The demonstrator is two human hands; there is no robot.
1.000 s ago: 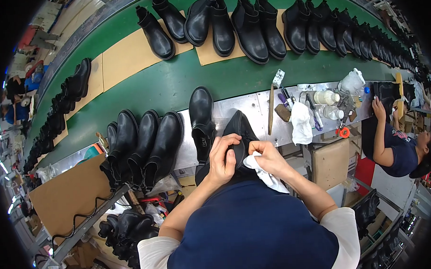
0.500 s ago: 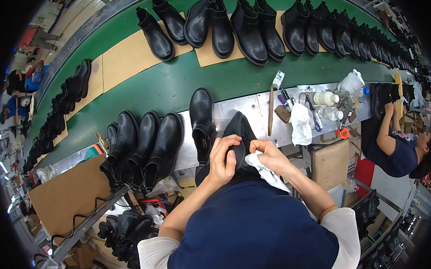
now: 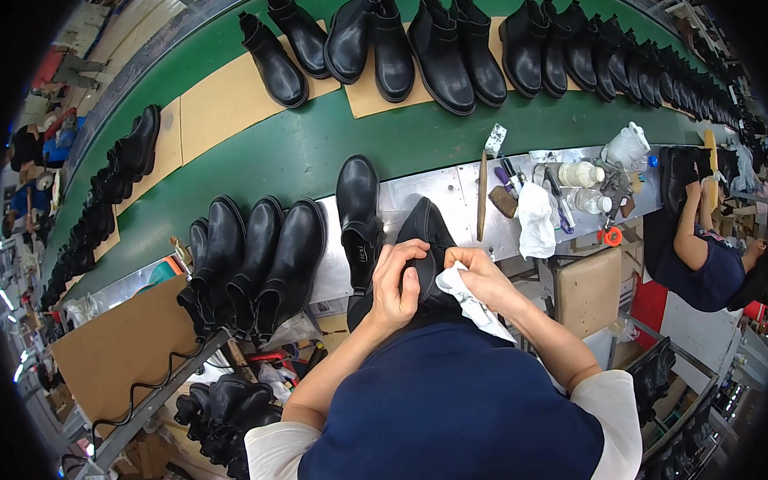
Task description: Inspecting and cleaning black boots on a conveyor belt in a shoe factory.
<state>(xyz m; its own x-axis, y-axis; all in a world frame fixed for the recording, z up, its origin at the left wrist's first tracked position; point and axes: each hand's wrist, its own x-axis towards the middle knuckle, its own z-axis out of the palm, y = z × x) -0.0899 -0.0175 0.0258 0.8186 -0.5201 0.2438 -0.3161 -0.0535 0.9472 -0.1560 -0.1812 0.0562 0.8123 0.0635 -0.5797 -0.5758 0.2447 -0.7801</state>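
Observation:
A black leather boot (image 3: 423,225) rests against my lap and the bench edge, toe pointing away from me. My left hand (image 3: 397,283) is closed around its near part, thumb up. On the boot's right side, my right hand (image 3: 480,279) grips a bunched white cloth (image 3: 473,308) whose tail hangs toward my lap. The cloth's folded tip sits close to the leather; whether it presses on it I cannot tell. Just left of my left hand a second black boot (image 3: 359,198) lies on the metal strip, its opening toward me.
More black boots (image 3: 295,243) stand at left on the bench. Boot pairs (image 3: 445,60) line the green belt (image 3: 296,150) on cardboard. Bottles (image 3: 580,175), a white rag (image 3: 536,222) and a wooden stick (image 3: 482,198) lie at right. A co-worker (image 3: 704,258) sits farther right.
My right hand and the cloth have shifted very slightly. My left hand keeps its hold on the boot. The co-worker's arms and head have moved a little.

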